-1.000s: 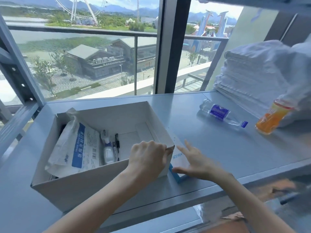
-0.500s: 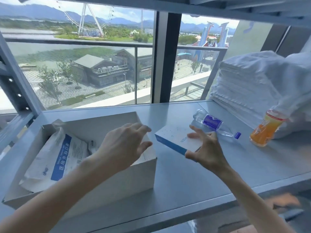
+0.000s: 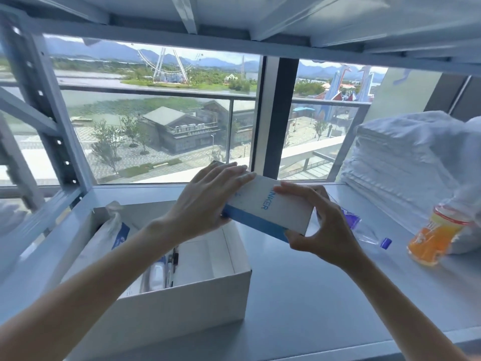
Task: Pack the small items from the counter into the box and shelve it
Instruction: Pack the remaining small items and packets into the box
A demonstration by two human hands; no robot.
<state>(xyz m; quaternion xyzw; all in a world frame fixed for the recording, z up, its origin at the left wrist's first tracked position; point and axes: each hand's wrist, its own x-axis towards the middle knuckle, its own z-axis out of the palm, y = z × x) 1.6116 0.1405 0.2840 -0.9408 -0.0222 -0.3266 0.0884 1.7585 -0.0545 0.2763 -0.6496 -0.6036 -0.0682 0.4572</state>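
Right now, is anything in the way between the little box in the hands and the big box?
Nothing visible. The left hand and right hand hold the little box above the big box's right rim; the bag and pens inside lie left, with room at right.

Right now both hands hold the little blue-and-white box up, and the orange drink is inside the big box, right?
No. The head view shows the orange drink on the shelf at the right, by the white cloths, outside the big box. The left hand and right hand do hold the little box up.
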